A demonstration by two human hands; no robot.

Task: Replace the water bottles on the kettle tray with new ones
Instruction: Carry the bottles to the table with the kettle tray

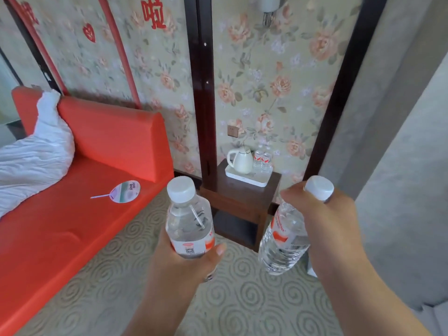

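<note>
My left hand (184, 265) grips the lower body of a clear water bottle (188, 219) with a white cap, held upright. My right hand (332, 229) holds a second water bottle (281, 241) near its neck, tilted, with the cap sticking out between the fingers. Farther off, a white kettle tray (260, 181) rests on a dark wooden side table (232, 192). A cream kettle (242, 160) stands on the tray, with two small red-labelled bottles (263, 160) just to its right. Both hands are well short of the table.
A red sofa (97, 166) fills the left, with white bedding (36, 151) and a round hand fan (123, 191) on it. Floral wallpaper with a dark wooden post (203, 93) backs the table. A grey wall (400, 141) stands on the right. Swirl-patterned carpet (242, 299) covers the floor.
</note>
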